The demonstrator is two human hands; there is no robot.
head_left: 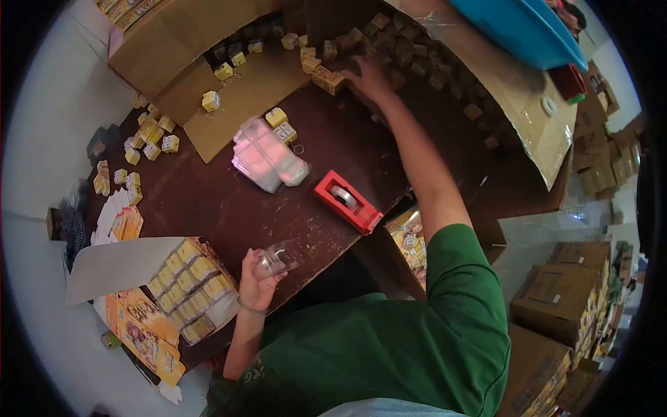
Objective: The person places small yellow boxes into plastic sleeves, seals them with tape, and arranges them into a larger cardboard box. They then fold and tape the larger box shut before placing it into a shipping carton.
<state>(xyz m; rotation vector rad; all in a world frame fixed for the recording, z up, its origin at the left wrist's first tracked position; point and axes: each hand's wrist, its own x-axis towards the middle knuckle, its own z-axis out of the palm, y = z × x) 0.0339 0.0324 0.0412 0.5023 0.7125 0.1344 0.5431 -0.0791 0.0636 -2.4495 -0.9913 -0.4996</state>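
Note:
My left hand (pixel 257 281), near the table's front edge, is closed around a clear plastic case (pixel 278 258). At the far side of the table my right hand (pixel 372 80) reaches among small boxes; its fingers look apart, though shadow blurs them. Just left of those fingers lies an orange-and-yellow box (pixel 328 80). A stack of clear plastic packaging (pixel 260 156) with a pinkish sheen lies mid-table, beside small yellow boxes (pixel 285 132) and a metal ring. Between the two hands stands a red tape dispenser (pixel 351 203) with a roll in it.
At left an open display carton (pixel 198 288) holds rows of small yellow boxes. More loose yellow boxes (pixel 149 139) lie behind it. Cardboard walls (pixel 201 48) border the table's far side. A blue basin (pixel 521 31) stands at upper right, and large cartons (pixel 556 292) are stacked at right.

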